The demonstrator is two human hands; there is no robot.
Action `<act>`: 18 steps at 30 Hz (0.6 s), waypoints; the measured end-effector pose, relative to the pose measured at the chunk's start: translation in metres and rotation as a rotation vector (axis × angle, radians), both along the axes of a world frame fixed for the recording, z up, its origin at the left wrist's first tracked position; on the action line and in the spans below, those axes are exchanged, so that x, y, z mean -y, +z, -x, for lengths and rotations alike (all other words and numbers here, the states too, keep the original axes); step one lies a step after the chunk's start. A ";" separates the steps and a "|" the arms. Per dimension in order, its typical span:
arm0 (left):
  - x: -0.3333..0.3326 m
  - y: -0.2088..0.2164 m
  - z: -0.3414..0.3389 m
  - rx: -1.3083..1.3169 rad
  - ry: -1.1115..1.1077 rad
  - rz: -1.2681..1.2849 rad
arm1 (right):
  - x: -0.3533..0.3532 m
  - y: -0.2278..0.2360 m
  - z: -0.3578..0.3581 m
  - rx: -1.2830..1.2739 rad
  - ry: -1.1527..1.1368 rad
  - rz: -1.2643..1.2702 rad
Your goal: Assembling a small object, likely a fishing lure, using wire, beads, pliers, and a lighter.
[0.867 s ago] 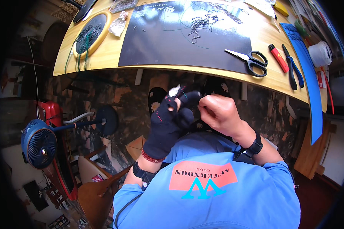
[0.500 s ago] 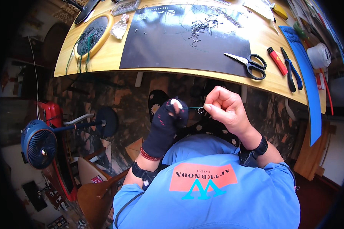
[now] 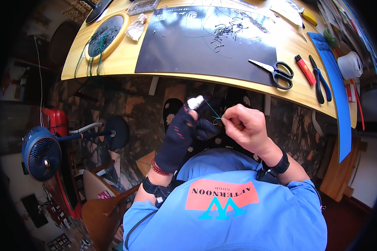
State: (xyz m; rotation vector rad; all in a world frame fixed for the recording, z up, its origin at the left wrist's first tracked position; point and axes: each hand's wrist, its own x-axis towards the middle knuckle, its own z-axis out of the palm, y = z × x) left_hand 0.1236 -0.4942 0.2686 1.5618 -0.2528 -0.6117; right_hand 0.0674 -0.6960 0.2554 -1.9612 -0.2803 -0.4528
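Observation:
My left hand [image 3: 181,134] wears a black fingerless glove with a white-wrapped fingertip and pinches a thin green line [image 3: 212,110]. My right hand [image 3: 246,127] is bare, closed in a pinch on a small metal hook [image 3: 217,121] at the line's other end. Both hands are held close together below the near edge of the wooden table [image 3: 163,72], over my lap. The line runs taut and slanted between them.
On the table lie a black mat [image 3: 184,46] with a pile of small hooks and line [image 3: 226,31], black scissors [image 3: 275,71], a red lighter [image 3: 305,69], blue-handled pliers [image 3: 321,83] and a round wooden hoop [image 3: 104,36]. A blue fan [image 3: 41,153] stands on the floor at left.
My hands, first bunched together, drew apart and pulled the line taut; the left fingertip now sits higher, so the line slants down to the right hand.

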 end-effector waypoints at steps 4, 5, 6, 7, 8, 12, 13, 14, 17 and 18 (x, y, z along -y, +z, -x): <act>-0.008 -0.053 -0.004 0.315 -0.112 -0.053 | 0.003 0.007 0.003 -0.303 0.076 -0.363; -0.009 -0.058 -0.010 -0.086 -0.180 0.403 | 0.003 0.005 0.003 -0.283 0.077 -0.405; -0.010 -0.062 -0.013 -0.498 -0.240 0.850 | 0.003 0.005 0.003 -0.281 0.075 -0.403; -0.010 -0.064 -0.009 -0.625 -0.306 1.037 | 0.003 0.006 0.003 -0.282 0.049 -0.413; -0.003 -0.046 -0.001 -0.624 -0.307 1.036 | 0.004 0.006 0.003 -0.284 0.023 -0.425; -0.001 -0.015 0.025 0.004 -0.022 0.110 | 0.002 0.005 -0.008 0.121 -0.046 0.062; 0.002 -0.013 0.025 -0.143 -0.023 0.338 | 0.001 0.003 -0.007 0.159 -0.027 0.097; 0.005 -0.010 0.024 -0.293 -0.025 0.565 | 0.001 0.001 -0.007 0.196 -0.010 0.133; 0.001 0.000 0.011 -0.363 0.032 0.501 | 0.000 0.004 -0.003 0.121 0.031 0.060; 0.000 0.005 0.005 -0.273 -0.032 0.432 | 0.001 0.006 -0.001 0.121 0.034 0.059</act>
